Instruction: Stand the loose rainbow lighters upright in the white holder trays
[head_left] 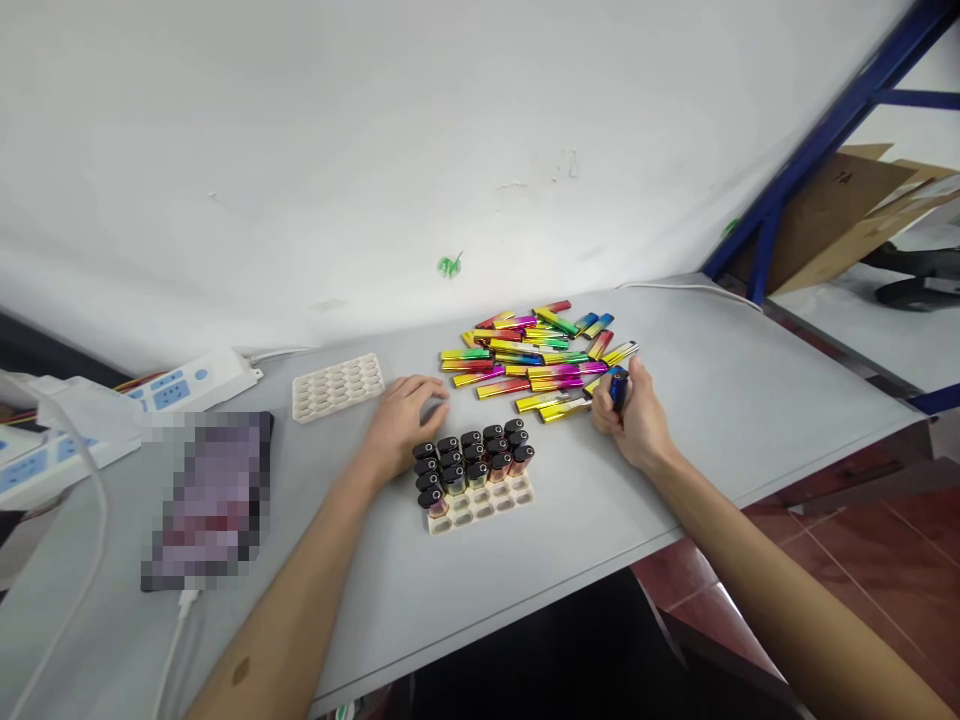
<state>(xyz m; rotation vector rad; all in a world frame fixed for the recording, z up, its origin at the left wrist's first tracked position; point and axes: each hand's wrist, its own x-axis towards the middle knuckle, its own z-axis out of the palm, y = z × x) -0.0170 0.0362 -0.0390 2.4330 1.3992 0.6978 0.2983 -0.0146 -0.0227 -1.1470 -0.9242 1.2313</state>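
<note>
My right hand (pixel 632 415) is closed around a small dark blue device (pixel 619 389), held upright beside the pile. Shiny two-coloured tubes (pixel 555 373), yellow, red, green, pink and blue, lie heaped near the wall. My left hand (pixel 409 420) rests on the table with its fingers apart and curved, nothing visible in it. Just to its right stands a cream tray (pixel 482 503), its back rows filled with upright black-topped pieces (pixel 475 452); several slots along the front are bare.
An unfilled cream tray (pixel 337 388) lies behind my left hand. A phone (pixel 214 495) with a white cable and power strips (pixel 172 390) are at the left. A blue metal frame (pixel 765 240) and cardboard (pixel 832 210) stand at the right.
</note>
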